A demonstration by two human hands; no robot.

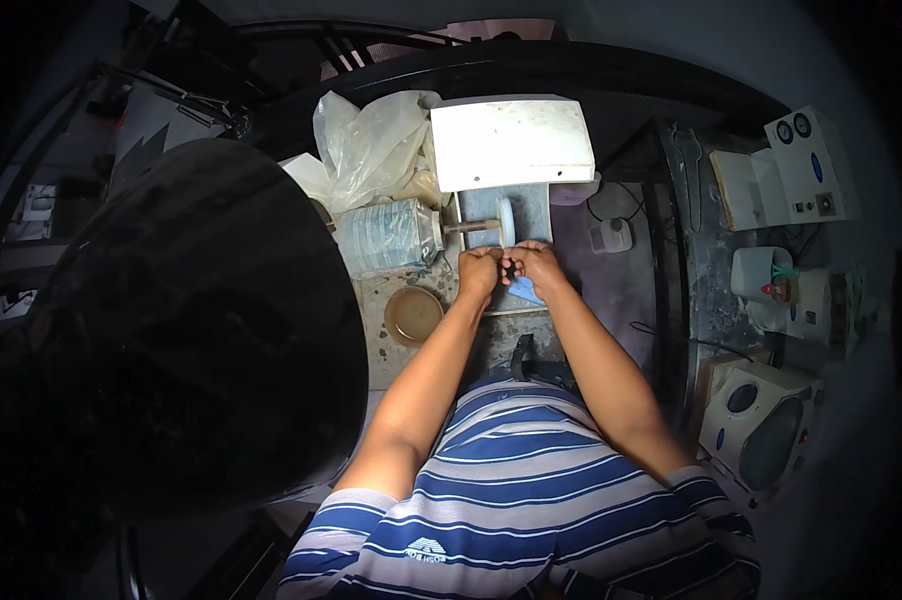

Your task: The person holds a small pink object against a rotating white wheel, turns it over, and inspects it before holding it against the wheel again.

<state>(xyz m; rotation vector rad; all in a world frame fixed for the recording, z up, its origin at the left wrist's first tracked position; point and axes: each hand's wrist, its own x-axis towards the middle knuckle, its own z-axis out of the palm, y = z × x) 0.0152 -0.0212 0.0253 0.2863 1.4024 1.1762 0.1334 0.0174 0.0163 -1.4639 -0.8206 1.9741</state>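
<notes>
A stained, speckled pale worktop [372,300] bears a round brown bowl [414,316], a blocky machine body wrapped in clear plastic [389,238], a shallow blue-grey tray with pale rims [534,215] and a crumpled translucent plastic bag [376,150].

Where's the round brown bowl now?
In the head view, the round brown bowl sits left of centre on the stained grey worktop, below the plastic-wrapped machine and left of the left forearm.

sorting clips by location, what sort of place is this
Probably a small workshop, perhaps a dental lab: a wheel on a shaft, a bowl on the stained bench, and a machine with two round gauges.
</notes>
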